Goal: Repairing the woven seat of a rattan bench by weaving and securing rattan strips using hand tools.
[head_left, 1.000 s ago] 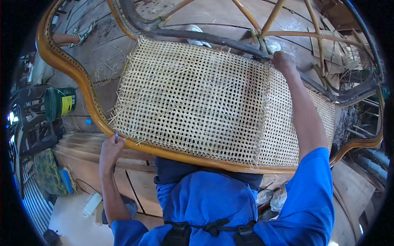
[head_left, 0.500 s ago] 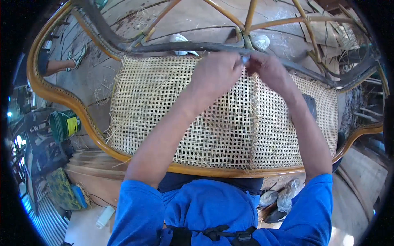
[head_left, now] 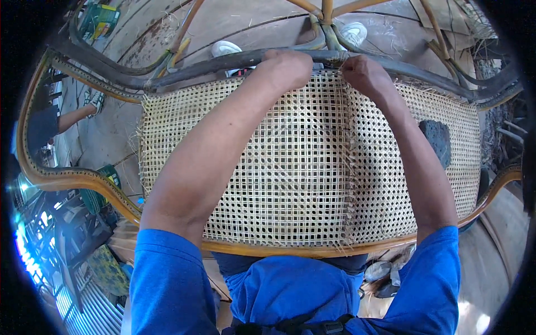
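A sheet of woven cane webbing (head_left: 279, 178) spans a bent rattan furniture frame (head_left: 312, 249) in front of me. A seam of thicker strands runs across it, right of the middle. My left hand (head_left: 287, 70) is closed at the webbing's far edge, over the dark far rail (head_left: 206, 65); what its fingers hold is hidden. Just to its right, my right hand (head_left: 365, 75) pinches at the same edge beside the top of the seam. Whatever lies between those fingertips is too small to make out.
A dark block (head_left: 435, 142) rests on the webbing, right of my right forearm. Beyond the far rail, rattan legs (head_left: 326, 11) rise near white shoes (head_left: 353, 33). Green buckets (head_left: 99, 22) stand at the left, and another person's leg (head_left: 75, 117) shows there.
My hands have moved apart, the left one leftward. A small bluish thing seen between them earlier no longer shows there. The whole view has shifted slightly.
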